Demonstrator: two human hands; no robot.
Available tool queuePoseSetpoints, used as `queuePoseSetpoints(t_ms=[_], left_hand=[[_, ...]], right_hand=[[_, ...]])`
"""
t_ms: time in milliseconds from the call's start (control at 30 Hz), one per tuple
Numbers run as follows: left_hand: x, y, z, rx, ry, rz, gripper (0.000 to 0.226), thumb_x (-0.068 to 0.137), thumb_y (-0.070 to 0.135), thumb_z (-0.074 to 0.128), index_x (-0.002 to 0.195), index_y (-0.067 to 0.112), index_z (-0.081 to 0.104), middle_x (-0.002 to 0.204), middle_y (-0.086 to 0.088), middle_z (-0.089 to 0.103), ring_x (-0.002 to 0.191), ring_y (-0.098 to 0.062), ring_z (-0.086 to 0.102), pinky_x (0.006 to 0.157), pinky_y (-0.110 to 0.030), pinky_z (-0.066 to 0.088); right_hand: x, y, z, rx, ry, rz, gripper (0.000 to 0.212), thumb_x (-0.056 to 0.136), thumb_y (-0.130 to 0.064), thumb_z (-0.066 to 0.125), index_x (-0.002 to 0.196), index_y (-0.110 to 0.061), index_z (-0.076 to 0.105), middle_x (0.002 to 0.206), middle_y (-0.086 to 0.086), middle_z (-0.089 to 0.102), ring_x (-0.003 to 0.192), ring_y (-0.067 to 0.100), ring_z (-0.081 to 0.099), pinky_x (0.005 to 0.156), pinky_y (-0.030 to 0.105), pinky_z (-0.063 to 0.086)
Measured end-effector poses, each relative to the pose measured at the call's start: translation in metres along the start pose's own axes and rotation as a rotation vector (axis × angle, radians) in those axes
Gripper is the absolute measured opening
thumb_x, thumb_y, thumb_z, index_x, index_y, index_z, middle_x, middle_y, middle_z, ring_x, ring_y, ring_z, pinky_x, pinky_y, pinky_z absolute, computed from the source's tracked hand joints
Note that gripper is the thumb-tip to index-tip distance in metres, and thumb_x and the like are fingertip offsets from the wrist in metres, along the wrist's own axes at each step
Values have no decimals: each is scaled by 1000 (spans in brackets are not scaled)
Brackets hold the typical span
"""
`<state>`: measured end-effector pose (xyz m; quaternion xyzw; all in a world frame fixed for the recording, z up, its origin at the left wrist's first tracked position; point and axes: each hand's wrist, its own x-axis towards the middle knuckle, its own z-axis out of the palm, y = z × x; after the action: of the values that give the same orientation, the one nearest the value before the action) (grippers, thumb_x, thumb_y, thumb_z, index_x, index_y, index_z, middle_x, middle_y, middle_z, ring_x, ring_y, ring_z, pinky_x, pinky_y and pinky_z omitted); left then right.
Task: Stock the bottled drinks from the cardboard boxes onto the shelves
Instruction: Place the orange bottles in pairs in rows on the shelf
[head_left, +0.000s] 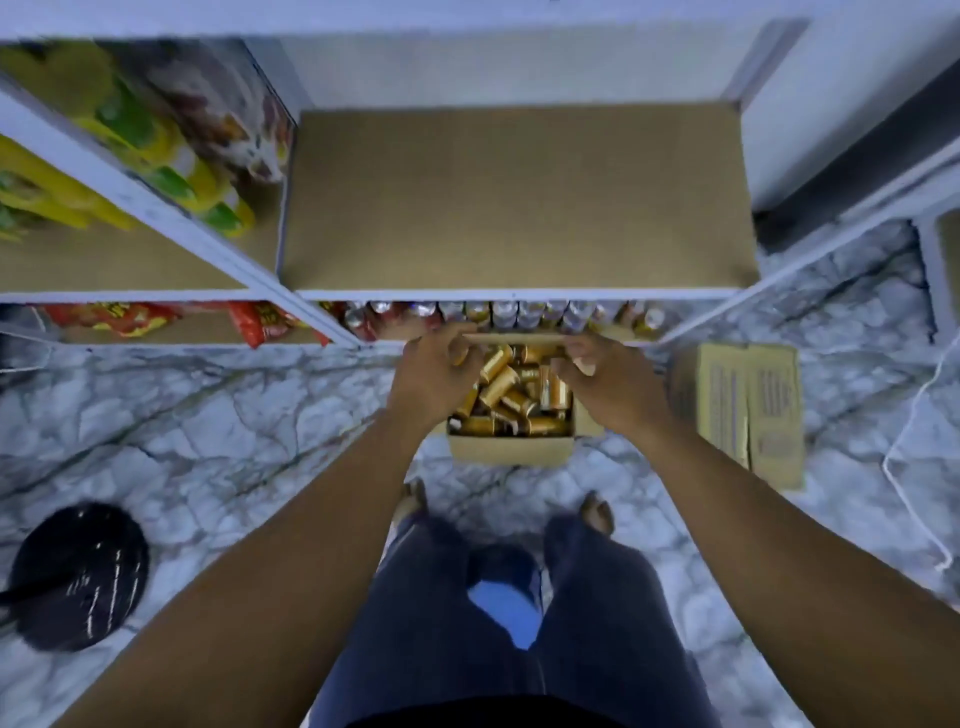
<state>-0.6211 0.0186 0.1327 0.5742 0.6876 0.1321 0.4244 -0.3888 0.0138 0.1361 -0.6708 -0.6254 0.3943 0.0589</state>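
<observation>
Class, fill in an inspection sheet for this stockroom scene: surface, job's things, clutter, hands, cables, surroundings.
Surface: marble floor; brown shelf board above.
Job's things: open box of gold bottles; second box to its right; stocked row under the board.
Clutter: black bag, left.
Hands: left hand and right hand grip the open box's far flap.
Cables: white cord on floor, right.
Surroundings: snack packs stacked at left.

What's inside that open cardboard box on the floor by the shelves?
Small gold bottles lie jumbled in the cardboard box. The left hand and right hand, holding its far flap, cover the pile's edges; anything beneath the top layer is hidden.
</observation>
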Motion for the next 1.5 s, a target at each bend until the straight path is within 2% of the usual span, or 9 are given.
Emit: queuePoseSetpoints(t_ms=[200, 333, 400, 467, 633, 867, 1167, 1367, 1500], left_hand=[[24, -119, 50, 8, -138, -99, 31, 101, 35, 62, 130, 27, 63, 107, 10, 64, 98, -7, 60, 70, -14, 45], [59, -200, 101, 8, -155, -133, 27, 98, 34, 66, 124, 26, 67, 101, 10, 68, 97, -8, 66, 80, -22, 49], [83, -239, 134, 18, -179, -145, 27, 98, 34, 65, 125, 27, 67, 102, 10, 68, 101, -9, 66, 77, -15, 46], [110, -273, 169, 40, -194, -137, 29, 99, 31, 64, 127, 25, 66, 109, 7, 70, 108, -9, 65, 78, -13, 44], [181, -326, 243, 110, -180, -44, 42, 98, 30, 65, 139, 21, 60, 131, -5, 69, 123, -19, 63, 94, -28, 48], [259, -365, 312, 220, -57, -5, 65, 95, 43, 67, 153, 32, 39, 146, -2, 57, 126, -26, 60, 99, -49, 54], [287, -373, 329, 389, 60, 20, 77, 93, 41, 72, 157, 32, 30, 146, -7, 58, 127, -33, 60, 103, -47, 48], [286, -367, 334, 468, 111, 44, 70, 96, 39, 68, 156, 33, 32, 140, -8, 62, 119, -36, 63, 95, -48, 51], [275, -367, 338, 355, 169, 69, 65, 95, 38, 68, 153, 31, 38, 136, -8, 64, 117, -34, 64, 94, -45, 52]], right_hand=[[16, 56, 120, 151, -49, 202, 42, 98, -48, 60, 133, -25, 64, 128, -5, 69, 116, 14, 64, 95, 32, 51], [46, 111, 201, 182, -76, 285, 39, 97, -45, 61, 132, -27, 64, 127, -6, 69, 118, 12, 62, 101, 33, 49], [66, 145, 240, 178, -89, 310, 39, 97, -45, 62, 131, -27, 64, 126, -6, 69, 118, 12, 62, 101, 33, 48], [88, 178, 276, 167, -85, 327, 38, 97, -44, 62, 130, -25, 65, 126, -5, 69, 119, 12, 62, 100, 32, 47], [146, 250, 333, 136, -45, 323, 37, 97, -40, 64, 130, -23, 65, 127, -3, 69, 119, 15, 62, 96, 34, 50], [222, 316, 381, -34, -168, 106, 53, 90, -45, 72, 139, -34, 56, 140, -3, 61, 124, 20, 57, 90, 29, 46], [249, 348, 411, -77, -249, -72, 68, 84, -41, 79, 145, -36, 48, 130, -13, 66, 135, 20, 43, 108, 45, 40], [251, 355, 411, -57, -258, -109, 64, 86, -42, 77, 143, -39, 47, 127, -13, 67, 131, 21, 44, 107, 46, 40], [238, 357, 410, 73, -108, -84, 58, 87, -41, 77, 140, -35, 52, 130, -9, 65, 132, 16, 49, 102, 44, 48]])
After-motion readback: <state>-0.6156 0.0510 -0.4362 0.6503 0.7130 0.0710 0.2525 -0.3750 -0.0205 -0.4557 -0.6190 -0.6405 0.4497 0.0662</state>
